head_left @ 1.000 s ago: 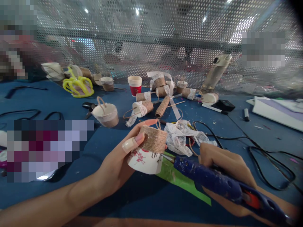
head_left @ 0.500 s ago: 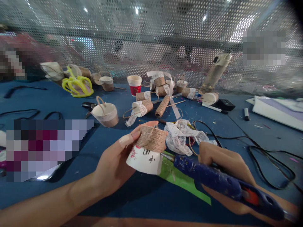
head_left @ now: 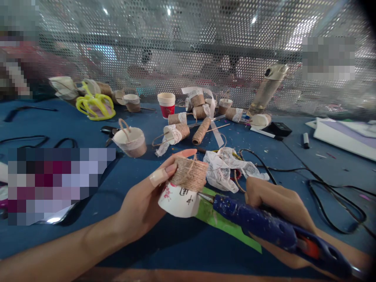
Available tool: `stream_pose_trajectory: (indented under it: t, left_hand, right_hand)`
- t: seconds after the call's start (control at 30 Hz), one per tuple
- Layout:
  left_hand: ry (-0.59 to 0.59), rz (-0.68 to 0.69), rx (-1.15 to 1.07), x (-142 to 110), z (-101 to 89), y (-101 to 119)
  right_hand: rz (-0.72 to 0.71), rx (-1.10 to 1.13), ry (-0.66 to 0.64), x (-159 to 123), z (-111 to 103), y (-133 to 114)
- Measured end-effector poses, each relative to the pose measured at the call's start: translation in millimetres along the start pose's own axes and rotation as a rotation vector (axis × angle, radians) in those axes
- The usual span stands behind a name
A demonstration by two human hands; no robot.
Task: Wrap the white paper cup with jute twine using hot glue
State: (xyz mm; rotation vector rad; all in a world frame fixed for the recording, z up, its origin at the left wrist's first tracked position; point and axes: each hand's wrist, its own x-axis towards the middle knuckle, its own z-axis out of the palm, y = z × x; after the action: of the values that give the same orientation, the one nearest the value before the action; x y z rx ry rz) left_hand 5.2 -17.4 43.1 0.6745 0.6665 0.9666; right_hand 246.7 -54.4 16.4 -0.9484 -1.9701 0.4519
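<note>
My left hand (head_left: 147,199) is closed around an upside-down paper cup (head_left: 182,188), white with red flowers and black characters, its upper half wound in brown twine. My right hand (head_left: 279,205) grips a blue hot glue gun (head_left: 264,226). The gun's metal nozzle touches the bare white band of the cup just below the twine. Under both lies a green paper strip (head_left: 226,225) on the blue table.
White lace ribbon (head_left: 226,168) is piled behind the cup. Further back lie several twine-wrapped cups, a twine spool (head_left: 201,132), a red cup stack (head_left: 166,105), scissors (head_left: 107,131) and yellow rings (head_left: 95,106). Black cables (head_left: 329,188) run at right. A perforated metal screen backs the table.
The cup has turned in my left hand, so the printed characters face me more. The glue gun nozzle has stayed at the cup's side.
</note>
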Motion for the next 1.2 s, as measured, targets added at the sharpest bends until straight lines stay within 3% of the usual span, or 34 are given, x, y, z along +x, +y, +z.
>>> stream_pose_trajectory:
  t: [0.13,0.47,0.9,1.2]
  left_hand:
    - [-0.038,-0.002,0.01,0.5,-3.4,-1.8]
    - [0.042,0.015,-0.024,-0.8,-1.6,-0.1]
    - [0.022,0.045,0.028,-0.6,-0.9,-0.2]
    - [-0.02,-0.018,-0.097,1.9,-7.3,0.7]
  right_hand:
    - [-0.008,0.004,0.012,-0.4,-0.4,-0.5]
    - [0.024,0.007,0.018,-1.4,-0.4,-1.1]
    - [-0.013,-0.034,-0.025,-0.5,-3.8,-1.3]
    - [0.0,-0.044,-0.134,-0.5,-12.4,0.6]
